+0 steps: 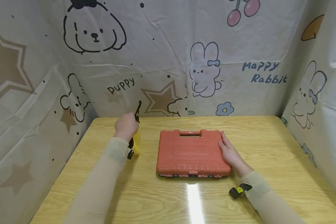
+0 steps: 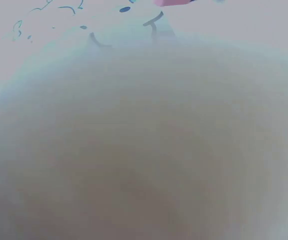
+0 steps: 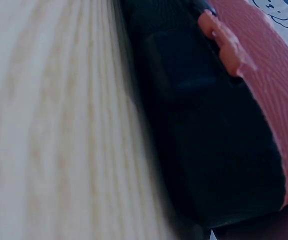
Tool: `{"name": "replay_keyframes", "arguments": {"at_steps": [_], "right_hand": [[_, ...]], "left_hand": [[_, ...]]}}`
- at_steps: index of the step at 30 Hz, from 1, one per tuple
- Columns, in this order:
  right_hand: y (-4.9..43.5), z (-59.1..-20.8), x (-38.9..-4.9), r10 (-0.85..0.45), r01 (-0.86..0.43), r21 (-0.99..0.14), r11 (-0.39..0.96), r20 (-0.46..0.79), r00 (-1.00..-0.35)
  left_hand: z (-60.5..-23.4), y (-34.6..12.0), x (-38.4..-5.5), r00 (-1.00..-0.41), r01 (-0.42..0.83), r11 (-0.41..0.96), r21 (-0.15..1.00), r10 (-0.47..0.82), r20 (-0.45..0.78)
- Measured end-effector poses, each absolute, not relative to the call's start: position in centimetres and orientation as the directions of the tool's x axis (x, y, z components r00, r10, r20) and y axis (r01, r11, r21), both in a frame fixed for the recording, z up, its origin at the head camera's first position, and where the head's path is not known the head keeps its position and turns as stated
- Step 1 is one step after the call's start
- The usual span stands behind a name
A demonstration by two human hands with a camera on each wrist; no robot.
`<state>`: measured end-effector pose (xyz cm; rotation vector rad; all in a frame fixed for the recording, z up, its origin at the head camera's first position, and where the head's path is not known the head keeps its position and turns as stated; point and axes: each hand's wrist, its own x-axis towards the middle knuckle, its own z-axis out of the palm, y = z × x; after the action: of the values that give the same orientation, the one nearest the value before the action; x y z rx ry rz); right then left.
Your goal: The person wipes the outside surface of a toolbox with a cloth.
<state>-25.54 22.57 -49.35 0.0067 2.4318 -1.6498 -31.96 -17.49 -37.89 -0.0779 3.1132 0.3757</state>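
A white printed backdrop [image 1: 162, 34] fills the upper part of the head view and runs down both sides, with dogs, rabbits, stars and cherries on it. Below, a wood-grain surface [image 1: 168, 199] spreads across the lower frame, a bright streak of light at bottom center.

A red case [image 1: 192, 154] sits on it just right of center, its carrying handle toward the top of the frame and a row of catches along its lower edge. It is closed, so its contents are hidden; the right wrist view shows a dark side beneath the red lid.

The right hand [image 1: 231, 155] rests against the case's right edge, thumb and fingers fairly straight, spread in a narrow gap. The left hand [image 1: 126, 127], left of center, is curled round a yellow-and-black object [image 1: 136, 141] whose fuller shape is hidden; the fingertips cannot be seen. The left wrist view is mostly a blur.

A small black-and-yellow wrist device [image 1: 240, 190] sits at the right sleeve, lower right.

Writing on the backdrop reads "Happy Rabbit" at upper right and "PUPPY" left of center.
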Motion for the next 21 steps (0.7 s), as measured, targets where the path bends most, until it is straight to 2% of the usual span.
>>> {"name": "replay_keyframes", "arguments": {"at_steps": [4,7,13,21], "right_hand": [[22.5,-49.3,-25.5,-0.112,0.119,-0.921,0.372,-0.171,-0.979],[22.5,-49.2,-25.4,-0.110,0.119,-0.921,0.370,-0.171,-0.979],[22.4,-49.2,-25.4,-0.108,0.122,-0.919,0.375,-0.174,-0.979],[22.4,-49.2,-25.4,-0.094,0.114,-0.920,0.376,-0.160,-0.983]], "left_hand": [[-38.2,-16.9,-31.9,-1.000,0.001,0.983,0.182,-0.002,0.018],[-39.5,-16.0,-31.8,-0.999,0.031,0.981,0.191,0.032,-0.001],[-42.0,-14.2,-31.5,-0.996,0.050,0.944,0.325,0.071,-0.054],[-44.4,-12.8,-31.5,-0.996,0.032,0.850,0.526,0.070,-0.051]]}}
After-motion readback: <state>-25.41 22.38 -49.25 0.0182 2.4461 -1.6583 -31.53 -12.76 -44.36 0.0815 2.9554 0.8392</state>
